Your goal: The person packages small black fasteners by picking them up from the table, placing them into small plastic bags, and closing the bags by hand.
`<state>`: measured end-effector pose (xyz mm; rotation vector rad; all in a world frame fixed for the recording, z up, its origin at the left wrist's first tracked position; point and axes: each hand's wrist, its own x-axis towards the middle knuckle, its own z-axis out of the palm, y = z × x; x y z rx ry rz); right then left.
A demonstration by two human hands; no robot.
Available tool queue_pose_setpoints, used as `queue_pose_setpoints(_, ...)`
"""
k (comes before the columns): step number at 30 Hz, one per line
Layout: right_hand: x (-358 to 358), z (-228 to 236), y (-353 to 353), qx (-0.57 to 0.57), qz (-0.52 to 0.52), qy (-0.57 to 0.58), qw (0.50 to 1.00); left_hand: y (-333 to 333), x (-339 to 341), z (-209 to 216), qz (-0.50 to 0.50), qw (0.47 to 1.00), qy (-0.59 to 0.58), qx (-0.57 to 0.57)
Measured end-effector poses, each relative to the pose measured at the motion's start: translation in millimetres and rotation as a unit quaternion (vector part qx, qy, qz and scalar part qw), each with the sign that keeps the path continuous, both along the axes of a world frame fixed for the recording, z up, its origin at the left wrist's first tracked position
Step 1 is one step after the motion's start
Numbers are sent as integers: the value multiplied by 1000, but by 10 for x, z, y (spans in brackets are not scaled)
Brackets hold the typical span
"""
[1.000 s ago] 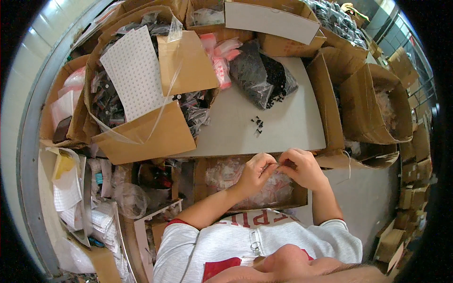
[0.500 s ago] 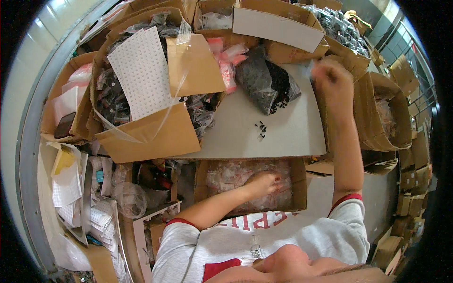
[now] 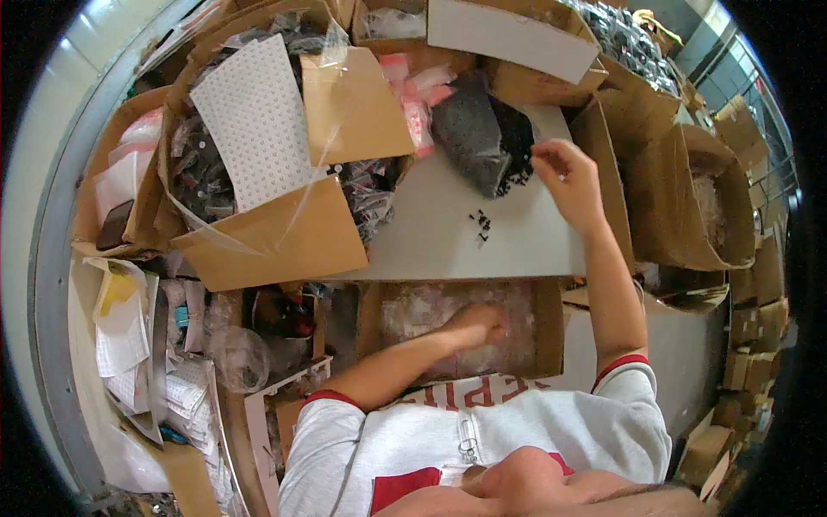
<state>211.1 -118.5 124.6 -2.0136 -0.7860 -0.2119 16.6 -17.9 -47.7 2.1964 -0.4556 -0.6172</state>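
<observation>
A clear plastic bag of small black screws (image 3: 469, 129) lies tipped over on the grey tabletop, its dark contents spilling from the right side. My right hand (image 3: 568, 177) is at that side, fingers curled together at the bag's edge; whatever they pinch is too small to make out. A few loose black screws (image 3: 482, 226) lie on the tabletop in front of the bag. Below the table edge, my left hand (image 3: 478, 326) is closed over an open cardboard box (image 3: 551, 332) of small clear plastic bags (image 3: 413, 314). Its fingers hide what they hold, if anything.
A large carton (image 3: 267, 246) of bagged dark parts stands at left, with a white dotted sheet (image 3: 254, 125) on it. Pink-and-white plastic bags (image 3: 418, 121) lie behind the screws. More cartons (image 3: 715, 198) stand at right; a phone (image 3: 115, 226) rests in the far-left box.
My right hand has come left and toward me, from the carton beside the table to the edge of the screw bag. The left hand has shifted slightly within the box.
</observation>
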Motion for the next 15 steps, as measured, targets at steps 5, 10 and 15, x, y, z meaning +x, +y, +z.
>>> queue_pose_setpoints(5, -374, -344, -73, -21, 29, 56, 998, 148, 101, 197, 205, 925, 189, -259)
queue_pose_setpoints(10, -580, -536, -156, -34, -2, 55, 998, 103, 87, 56, 235, 885, 188, -355)
queue_pose_setpoints(15, -653, -525, -162, -25, -10, 59, 998, 15, 36, 45, 308, 862, 122, -385)
